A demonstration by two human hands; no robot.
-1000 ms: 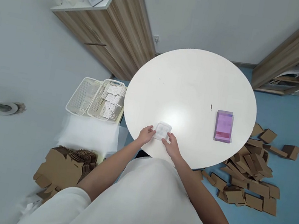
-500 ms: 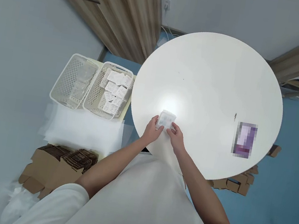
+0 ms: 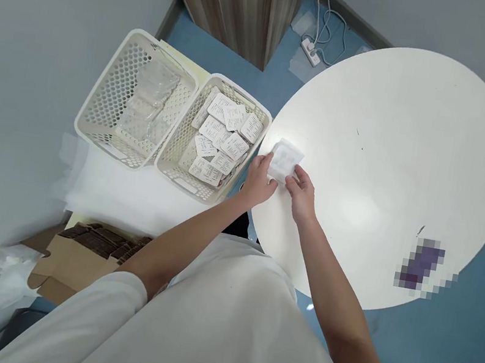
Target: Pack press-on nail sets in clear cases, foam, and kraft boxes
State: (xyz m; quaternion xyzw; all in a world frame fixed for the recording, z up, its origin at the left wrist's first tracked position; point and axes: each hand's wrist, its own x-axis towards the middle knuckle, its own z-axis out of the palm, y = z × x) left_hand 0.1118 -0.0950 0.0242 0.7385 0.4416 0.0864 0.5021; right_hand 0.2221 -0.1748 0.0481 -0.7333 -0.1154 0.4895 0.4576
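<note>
White packet [image 3: 286, 161], white table [image 3: 399, 133], blue floor [image 3: 473, 331], wood-grained cabinet [image 3: 248, 6]

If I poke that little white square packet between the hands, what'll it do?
The little white square packet probably won't roll, since it looks flattish. It might slide, because the rounded white tabletop looks smooth and shiny.

Head camera: above white shirt [image 3: 218, 326], facing forward and down, white table [image 3: 406, 147] near.

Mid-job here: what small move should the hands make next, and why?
Probably fold in the far right corner of the white packet with the right hand: that corner juts out just beyond its fingertips, while the left hand is at the packet's left edge.
</note>
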